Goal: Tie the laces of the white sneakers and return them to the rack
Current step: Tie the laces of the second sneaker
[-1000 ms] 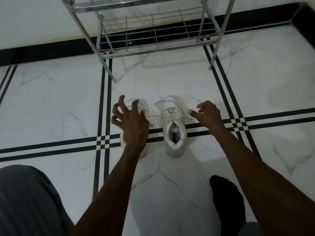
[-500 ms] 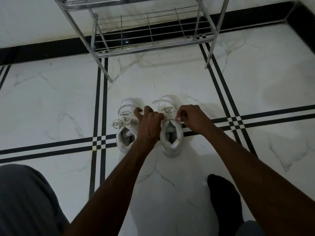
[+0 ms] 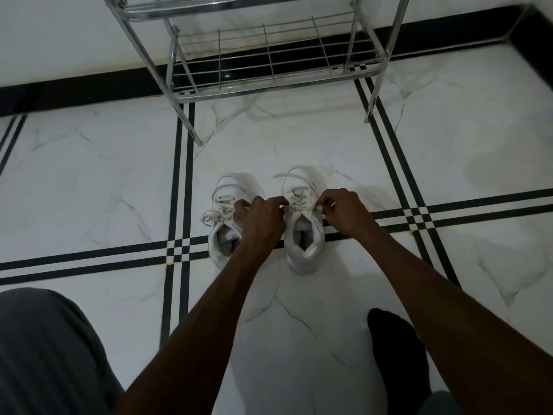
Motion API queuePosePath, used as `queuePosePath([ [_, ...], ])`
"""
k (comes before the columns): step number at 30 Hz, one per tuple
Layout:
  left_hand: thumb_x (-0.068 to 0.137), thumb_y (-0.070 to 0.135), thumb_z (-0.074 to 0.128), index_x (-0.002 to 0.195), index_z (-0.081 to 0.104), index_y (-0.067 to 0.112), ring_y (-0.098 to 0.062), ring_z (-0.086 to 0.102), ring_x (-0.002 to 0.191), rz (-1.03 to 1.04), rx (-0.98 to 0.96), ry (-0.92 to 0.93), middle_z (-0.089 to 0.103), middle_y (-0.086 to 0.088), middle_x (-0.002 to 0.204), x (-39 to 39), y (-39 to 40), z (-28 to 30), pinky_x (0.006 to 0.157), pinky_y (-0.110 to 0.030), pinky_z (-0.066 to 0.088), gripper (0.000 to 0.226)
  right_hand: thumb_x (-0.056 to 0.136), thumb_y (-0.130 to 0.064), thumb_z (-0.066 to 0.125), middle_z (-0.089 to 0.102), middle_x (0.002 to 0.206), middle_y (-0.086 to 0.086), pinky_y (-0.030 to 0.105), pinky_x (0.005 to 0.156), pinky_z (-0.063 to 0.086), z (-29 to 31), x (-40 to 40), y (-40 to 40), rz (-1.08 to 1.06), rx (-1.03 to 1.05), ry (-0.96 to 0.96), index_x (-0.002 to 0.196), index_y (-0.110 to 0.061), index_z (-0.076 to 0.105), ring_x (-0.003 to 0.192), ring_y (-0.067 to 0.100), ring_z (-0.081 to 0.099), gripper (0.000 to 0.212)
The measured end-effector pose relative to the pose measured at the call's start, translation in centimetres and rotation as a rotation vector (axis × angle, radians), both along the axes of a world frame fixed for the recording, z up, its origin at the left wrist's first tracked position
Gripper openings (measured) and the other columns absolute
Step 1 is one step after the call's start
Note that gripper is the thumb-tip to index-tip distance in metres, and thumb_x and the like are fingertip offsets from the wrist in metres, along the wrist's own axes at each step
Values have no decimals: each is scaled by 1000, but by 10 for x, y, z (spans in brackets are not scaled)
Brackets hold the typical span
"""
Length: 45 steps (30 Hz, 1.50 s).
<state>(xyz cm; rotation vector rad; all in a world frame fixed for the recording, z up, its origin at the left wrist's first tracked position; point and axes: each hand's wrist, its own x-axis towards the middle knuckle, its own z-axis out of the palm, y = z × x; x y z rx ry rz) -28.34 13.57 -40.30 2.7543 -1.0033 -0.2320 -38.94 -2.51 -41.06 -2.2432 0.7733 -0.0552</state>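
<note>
Both hands pinched on the laces (image 3: pixel 294 202) of the right sneaker (image 3: pixel 303 232). Left hand (image 3: pixel 263 220): fingers curled in, tips closed on lace at the shoe's left side, near the top eyelets. Right hand (image 3: pixel 344 211): thumb + forefinger nipped together on lace at the shoe's right side, other fingers folded. Hands sit either side of the tongue, not touching each other. Lace run betw them looks taut-ish; can't tell if a knot is formed yet.

Right sneaker: upright on floor, toe pointing away toward the rack, heel toward the person. A loose lace loop lies over its toe end.

Left sneaker (image 3: pixel 224 229): just beside it, parallel, same orientation, partly hidden by left wrist. Its laces (image 3: pixel 214 209) loose, splayed out to the left, untied.

Both shoes on white marble-look floor (image 3: pixel 89 175), straddling a black stripe line. Metal wire rack (image 3: pixel 269 55) stands beyond them against the wall, well apart from the shoes; lowest shelf shows no shoes.

Near edge: grey-trousered knee (image 3: pixel 45 354) lower left, foot in dark sock (image 3: pixel 395 354) lower right, under the right forearm.
</note>
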Motion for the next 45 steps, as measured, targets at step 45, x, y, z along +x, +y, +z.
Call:
queuePosePath([
  [45,91,34,48,83,59,4,-35,70,79,202,-480,551,71,-15,82,5,15,-19,72,-43,61,33,94,-28,57,74,91,7,35,79,57,8,-8,-14,2,312,124,83,-7,70,90,27,69,27],
])
